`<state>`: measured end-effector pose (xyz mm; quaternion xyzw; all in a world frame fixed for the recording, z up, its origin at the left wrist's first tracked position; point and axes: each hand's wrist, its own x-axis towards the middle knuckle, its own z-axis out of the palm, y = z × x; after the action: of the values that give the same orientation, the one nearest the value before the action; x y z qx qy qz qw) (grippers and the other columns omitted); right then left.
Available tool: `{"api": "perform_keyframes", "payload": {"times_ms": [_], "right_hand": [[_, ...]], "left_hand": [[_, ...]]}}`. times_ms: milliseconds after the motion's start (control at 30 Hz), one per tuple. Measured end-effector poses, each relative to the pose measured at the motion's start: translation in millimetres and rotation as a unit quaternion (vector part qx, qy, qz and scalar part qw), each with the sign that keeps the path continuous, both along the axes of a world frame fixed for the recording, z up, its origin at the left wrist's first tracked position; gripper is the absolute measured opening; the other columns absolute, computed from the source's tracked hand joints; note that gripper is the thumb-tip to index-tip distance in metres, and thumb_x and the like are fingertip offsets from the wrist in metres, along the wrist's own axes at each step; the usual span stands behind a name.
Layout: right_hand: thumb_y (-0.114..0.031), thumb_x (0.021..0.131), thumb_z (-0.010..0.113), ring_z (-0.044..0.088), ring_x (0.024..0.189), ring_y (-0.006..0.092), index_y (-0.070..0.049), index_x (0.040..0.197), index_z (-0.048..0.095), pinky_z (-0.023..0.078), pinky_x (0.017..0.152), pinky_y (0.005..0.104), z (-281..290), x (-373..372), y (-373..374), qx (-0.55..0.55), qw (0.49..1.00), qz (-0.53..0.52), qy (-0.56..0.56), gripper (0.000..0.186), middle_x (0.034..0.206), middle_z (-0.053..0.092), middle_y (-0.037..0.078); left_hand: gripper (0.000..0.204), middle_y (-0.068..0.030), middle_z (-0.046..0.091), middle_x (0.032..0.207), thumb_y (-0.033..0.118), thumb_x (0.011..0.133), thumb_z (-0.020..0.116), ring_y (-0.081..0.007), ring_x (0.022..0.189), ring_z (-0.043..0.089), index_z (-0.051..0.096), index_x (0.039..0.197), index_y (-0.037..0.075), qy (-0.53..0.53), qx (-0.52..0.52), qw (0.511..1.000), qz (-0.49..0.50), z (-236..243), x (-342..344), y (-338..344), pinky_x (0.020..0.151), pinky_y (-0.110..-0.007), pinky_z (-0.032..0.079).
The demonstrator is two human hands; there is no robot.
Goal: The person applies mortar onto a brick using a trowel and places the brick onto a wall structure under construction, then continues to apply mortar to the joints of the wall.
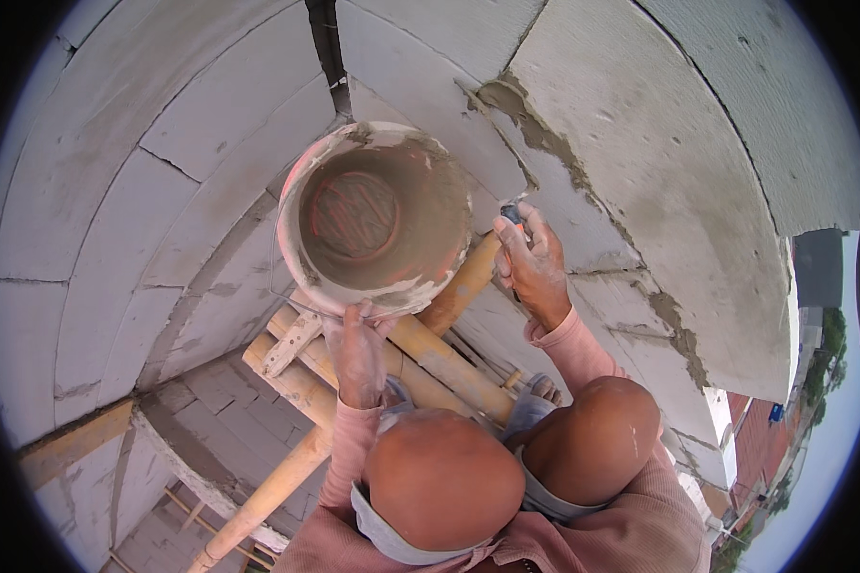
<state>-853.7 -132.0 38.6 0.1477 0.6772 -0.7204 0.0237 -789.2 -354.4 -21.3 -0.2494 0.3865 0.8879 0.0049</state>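
Note:
My left hand (357,361) grips the near rim of a mortar-smeared bucket (301,250), with the thumb on top. The bucket's mouth is tilted toward me; thin grey mortar coats its inside, and reddish streaks show on the bottom. To the right of it, my right hand (533,263) is closed around the dark handle of a trowel (511,212). The trowel's blade appears as a thin, mortar-edged strip running up along the wall, seen nearly edge-on. Wet-looking mortar (545,134) lines the block joint beside it.
Pale block walls (229,143) meet in a corner ahead, with a dark vertical gap (327,48). Below me are bamboo poles (449,363) and a short wooden piece (292,342). A drop opens at lower left; rooftops (761,439) lie beyond the wall at right.

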Motion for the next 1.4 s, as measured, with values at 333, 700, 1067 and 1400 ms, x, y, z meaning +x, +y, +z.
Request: {"api": "perform_keyframes", "payload": {"times_ms": [333, 700, 1067, 1400], "right_hand": [[-0.021, 0.102, 0.058, 0.042, 0.052, 0.0045, -0.001, 0.126, 0.052, 0.031, 0.043, 0.0216, -3.8, 17.7, 11.1, 0.257, 0.960, -0.030, 0.107, 0.031, 0.073, 0.050, -0.001], [-0.023, 0.099, 0.064, 0.047, 0.050, 0.0059, -0.001, 0.123, 0.058, 0.036, 0.041, 0.0198, 63.3, -35.5, 12.3, -0.120, 0.992, 0.023, -0.043, 0.033, 0.088, 0.057, 0.004], [-0.028, 0.100, 0.061, 0.046, 0.052, 0.0055, 0.000, 0.126, 0.055, 0.035, 0.041, 0.0212, 32.8, -12.5, 0.8, 0.022, 0.999, 0.044, -0.024, 0.039, 0.084, 0.056, 0.003], [-0.025, 0.101, 0.060, 0.049, 0.055, 0.0066, -0.002, 0.130, 0.054, 0.038, 0.044, 0.0235, 33.0, -19.7, -4.9, -0.009, 0.998, -0.032, 0.052, 0.037, 0.087, 0.058, 0.003]], "left_hand": [[0.029, -0.0094, 0.060, 0.110, 0.013, 0.100, 0.051, -0.0290, 0.101, 0.065, 0.046, 0.126, 0.003, 0.020, -0.009, 1.000, 0.021, 7.3, 10.1, -7.2, 0.090, -0.053, 0.057], [0.044, -0.0150, 0.053, 0.129, 0.006, 0.096, 0.051, -0.0306, 0.111, 0.063, 0.036, 0.137, 0.006, -0.006, 0.015, 1.000, 0.002, -2.8, 13.8, -14.6, 0.089, -0.050, 0.059], [0.028, -0.0130, 0.060, 0.113, 0.011, 0.099, 0.051, -0.0273, 0.098, 0.066, 0.046, 0.127, 0.007, -0.035, -0.007, 0.999, 0.019, 17.0, 21.6, -14.5, 0.087, -0.049, 0.058], [0.046, -0.0142, 0.058, 0.120, 0.006, 0.092, 0.052, -0.0275, 0.099, 0.067, 0.036, 0.135, 0.004, -0.021, -0.044, 0.999, -0.017, 27.0, 13.7, -16.8, 0.084, -0.044, 0.060]]}}
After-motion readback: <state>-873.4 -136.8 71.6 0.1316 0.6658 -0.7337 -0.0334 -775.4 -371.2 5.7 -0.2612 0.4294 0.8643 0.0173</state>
